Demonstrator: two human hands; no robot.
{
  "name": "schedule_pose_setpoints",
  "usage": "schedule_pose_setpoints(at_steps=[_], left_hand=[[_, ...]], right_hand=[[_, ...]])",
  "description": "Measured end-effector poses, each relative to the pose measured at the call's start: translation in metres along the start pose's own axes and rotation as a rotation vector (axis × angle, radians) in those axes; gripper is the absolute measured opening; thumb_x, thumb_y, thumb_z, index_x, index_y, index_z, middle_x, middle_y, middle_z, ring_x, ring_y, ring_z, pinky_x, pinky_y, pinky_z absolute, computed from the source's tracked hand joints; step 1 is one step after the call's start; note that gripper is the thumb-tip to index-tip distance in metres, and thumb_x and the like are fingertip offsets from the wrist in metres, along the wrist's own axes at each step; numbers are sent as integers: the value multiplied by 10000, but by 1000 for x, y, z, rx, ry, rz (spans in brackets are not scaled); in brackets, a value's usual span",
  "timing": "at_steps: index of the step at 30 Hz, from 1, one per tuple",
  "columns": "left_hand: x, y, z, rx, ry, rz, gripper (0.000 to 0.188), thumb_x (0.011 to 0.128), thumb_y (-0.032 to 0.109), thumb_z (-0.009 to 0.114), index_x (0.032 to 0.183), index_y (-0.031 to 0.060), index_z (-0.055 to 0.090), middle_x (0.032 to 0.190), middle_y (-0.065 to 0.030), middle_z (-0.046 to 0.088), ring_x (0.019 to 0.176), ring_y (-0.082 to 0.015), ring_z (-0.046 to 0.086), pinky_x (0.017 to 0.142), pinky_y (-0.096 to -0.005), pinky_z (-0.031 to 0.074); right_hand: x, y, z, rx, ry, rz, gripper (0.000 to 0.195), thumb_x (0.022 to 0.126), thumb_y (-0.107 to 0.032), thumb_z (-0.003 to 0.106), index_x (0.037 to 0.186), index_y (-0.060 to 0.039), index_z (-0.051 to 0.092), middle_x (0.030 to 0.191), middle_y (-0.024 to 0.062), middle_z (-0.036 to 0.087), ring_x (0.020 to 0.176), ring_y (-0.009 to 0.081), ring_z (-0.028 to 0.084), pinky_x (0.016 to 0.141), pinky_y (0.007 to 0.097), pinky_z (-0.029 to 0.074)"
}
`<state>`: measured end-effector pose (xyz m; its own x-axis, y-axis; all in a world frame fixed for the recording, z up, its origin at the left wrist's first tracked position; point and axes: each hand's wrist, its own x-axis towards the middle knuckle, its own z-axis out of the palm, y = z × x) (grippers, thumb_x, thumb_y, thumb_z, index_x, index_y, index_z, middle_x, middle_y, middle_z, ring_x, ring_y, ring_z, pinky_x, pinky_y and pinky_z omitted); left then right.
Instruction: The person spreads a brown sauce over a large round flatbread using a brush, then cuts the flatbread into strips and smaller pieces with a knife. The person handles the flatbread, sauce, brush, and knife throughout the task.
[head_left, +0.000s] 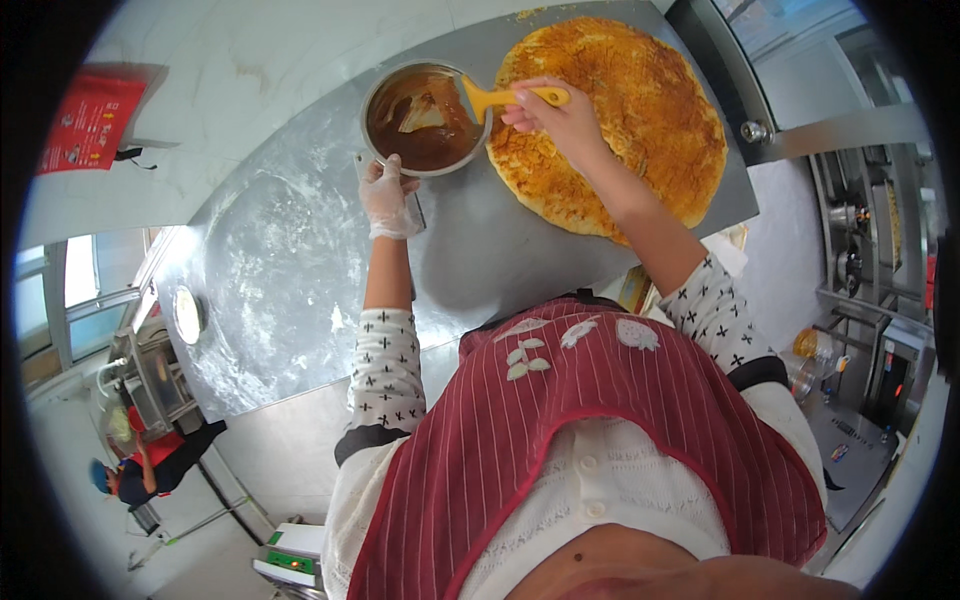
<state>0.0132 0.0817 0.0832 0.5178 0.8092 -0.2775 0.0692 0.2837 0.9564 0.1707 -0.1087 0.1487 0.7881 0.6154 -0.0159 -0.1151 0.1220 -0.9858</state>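
Note:
My left hand (390, 198), in a clear plastic glove, grips the near rim of a round metal bowl (450, 171) that holds brown-red sauce (436, 154). A flat metal blade or edge shows partly under that hand. My bare right hand (551, 112) is closed around the yellow handle of a pastry brush (499, 97); the brush's head is over the bowl's right side, its tip partly hidden by the rim. Right of the bowl, a large round flatbread (637, 127) lies on the metal worktable, coated unevenly with orange-brown sauce.
White flour dusts the left part of the metal worktable (457, 247). A small round dish of white stuff (187, 316) sits at its left end. A co-worker (146, 469) stands at the lower left by a sink. Shelves with pots (847, 217) are at the right.

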Motion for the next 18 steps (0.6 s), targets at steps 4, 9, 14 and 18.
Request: schedule_pose_setpoints(at_steps=[4, 9, 14, 18], left_hand=[[-23, 23, -19, 153, -85, 29, 129, 850, 153, 585, 802, 34, 569, 670, -47, 603, 483, -99, 546, 456, -207, 459], [-39, 39, -26, 284, -186, 86, 127, 845, 153, 591, 813, 31, 572, 675, -36, 598, 510, -89, 553, 457, -203, 457], [-48, 49, -26, 351, -203, 107, 113, 849, 132, 584, 846, 19, 580, 687, -15, 594, 527, -71, 544, 488, -192, 453], [-60, 53, -18, 363, -206, 93, 130, 845, 134, 589, 880, 9, 590, 705, -14, 598, 535, -71, 537, 503, -196, 450]], right_hand=[[10, 8, 13, -289, -92, -258, 197, 844, -200, 599, 966, -45, 611, 820, 76, 647, 704, 152, 652, 615, 252, 499], [15, 8, 24, -712, -223, -591, 206, 795, -221, 631, 963, -102, 623, 876, 79, 641, 756, 252, 610, 666, 331, 477], [12, -7, 24, -815, -468, -625, 214, 785, -217, 638, 969, -108, 629, 900, 52, 639, 788, 244, 607, 693, 317, 480], [4, -21, 10, -850, -351, -498, 213, 784, -215, 639, 972, -115, 626, 881, 63, 636, 775, 263, 604, 673, 328, 477]])
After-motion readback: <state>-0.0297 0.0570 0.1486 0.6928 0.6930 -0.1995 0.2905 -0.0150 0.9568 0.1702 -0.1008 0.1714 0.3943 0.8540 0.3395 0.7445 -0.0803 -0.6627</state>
